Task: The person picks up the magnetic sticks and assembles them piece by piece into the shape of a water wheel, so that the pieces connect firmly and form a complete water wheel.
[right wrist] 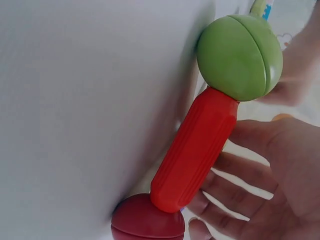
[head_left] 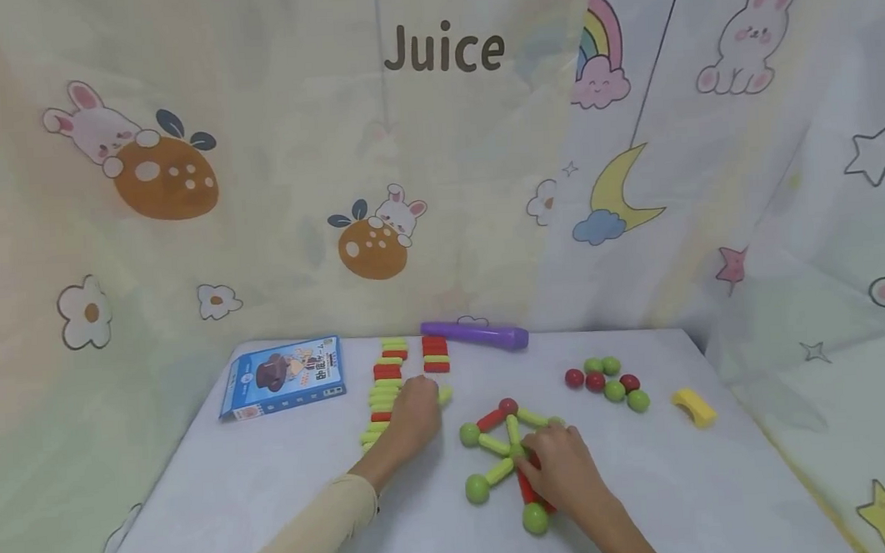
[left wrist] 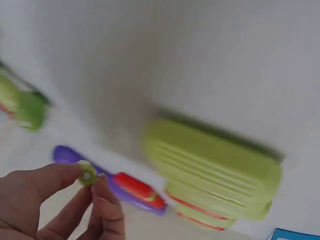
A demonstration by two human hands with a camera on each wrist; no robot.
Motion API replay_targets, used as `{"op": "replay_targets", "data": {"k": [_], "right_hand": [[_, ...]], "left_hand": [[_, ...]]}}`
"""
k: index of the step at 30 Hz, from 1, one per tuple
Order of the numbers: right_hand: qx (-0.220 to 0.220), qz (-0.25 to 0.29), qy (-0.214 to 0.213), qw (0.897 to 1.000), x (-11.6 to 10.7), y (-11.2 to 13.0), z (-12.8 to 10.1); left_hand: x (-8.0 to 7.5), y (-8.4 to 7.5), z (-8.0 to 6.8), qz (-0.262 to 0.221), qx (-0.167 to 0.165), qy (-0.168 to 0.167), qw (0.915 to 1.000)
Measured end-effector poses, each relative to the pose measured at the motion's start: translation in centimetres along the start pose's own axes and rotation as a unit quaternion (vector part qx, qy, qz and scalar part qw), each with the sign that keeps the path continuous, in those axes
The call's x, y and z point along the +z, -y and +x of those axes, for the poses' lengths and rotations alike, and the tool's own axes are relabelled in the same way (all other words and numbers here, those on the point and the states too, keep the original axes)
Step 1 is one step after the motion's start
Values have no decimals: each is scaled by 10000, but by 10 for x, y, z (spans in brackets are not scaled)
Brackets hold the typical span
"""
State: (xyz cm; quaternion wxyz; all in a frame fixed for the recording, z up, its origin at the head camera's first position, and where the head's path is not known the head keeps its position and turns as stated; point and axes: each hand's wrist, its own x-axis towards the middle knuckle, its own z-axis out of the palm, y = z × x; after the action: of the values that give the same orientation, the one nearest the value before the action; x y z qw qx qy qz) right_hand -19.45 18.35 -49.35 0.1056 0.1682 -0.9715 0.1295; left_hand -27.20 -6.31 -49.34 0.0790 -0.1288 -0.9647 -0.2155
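Note:
My left hand [head_left: 417, 411] pinches a yellow-green magnetic rod [head_left: 445, 396] between thumb and fingers, above a column of rods; its round end faces the left wrist camera. My right hand [head_left: 565, 462] holds the ball-and-rod structure [head_left: 499, 445] near its central green ball, though its fingertips are partly hidden. This flat structure has rods spreading from the centre to outer balls. In the right wrist view, a red rod [right wrist: 195, 150] joins a green ball [right wrist: 240, 57] to a dark red ball [right wrist: 148, 219] in front of that hand.
Yellow-green and red rods [head_left: 384, 395] lie in a column, with a shorter stack [head_left: 435, 354] beside it. A blue box [head_left: 282, 377] lies left, a purple stick [head_left: 476, 335] at the back. Loose red and green balls [head_left: 614, 391] and a yellow arch block [head_left: 694, 407] lie right.

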Motion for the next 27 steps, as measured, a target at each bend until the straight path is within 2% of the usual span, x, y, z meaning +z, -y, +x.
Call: {"op": "replay_targets", "data": {"k": [2, 4, 6, 8, 12, 15, 18, 20, 23, 25, 27], "right_hand": [[88, 15, 37, 10000, -1, 3, 0], [179, 1, 98, 9998, -1, 5, 0], [260, -8, 131, 9996, -1, 6, -2], [282, -1, 134, 9995, -1, 8, -3], [163, 31, 30, 9999, 3, 13, -4], [126, -11, -1, 9999, 5, 15, -6], [178, -48, -5, 9998, 5, 17, -6], [227, -60, -1, 9997, 4, 19, -7], [288, -62, 30, 9996, 3, 20, -6], [299, -46, 27, 9995, 2, 21, -6], [290, -24, 20, 9996, 2, 22, -6]], "left_hand": [[-10, -9, -24, -768, -117, -29, 9970], [-15, -18, -46, -1410, -133, -65, 9899], [-16, -26, -63, -1755, -185, -24, 9843], [-13, -32, -73, -1896, -225, -14, 9816], [-6, -36, -79, -1815, -291, -179, 9828], [-1, -35, -78, -1910, -331, -99, 9810], [-1, -30, -79, -2061, -233, 295, 9778], [-1, -25, -80, -2098, 14, 623, 9758], [-2, -19, -80, -1986, 369, 1088, 9733], [-2, -17, -79, -1872, 629, 1281, 9719], [-2, -16, -78, -1703, 724, 1418, 9724]]}}
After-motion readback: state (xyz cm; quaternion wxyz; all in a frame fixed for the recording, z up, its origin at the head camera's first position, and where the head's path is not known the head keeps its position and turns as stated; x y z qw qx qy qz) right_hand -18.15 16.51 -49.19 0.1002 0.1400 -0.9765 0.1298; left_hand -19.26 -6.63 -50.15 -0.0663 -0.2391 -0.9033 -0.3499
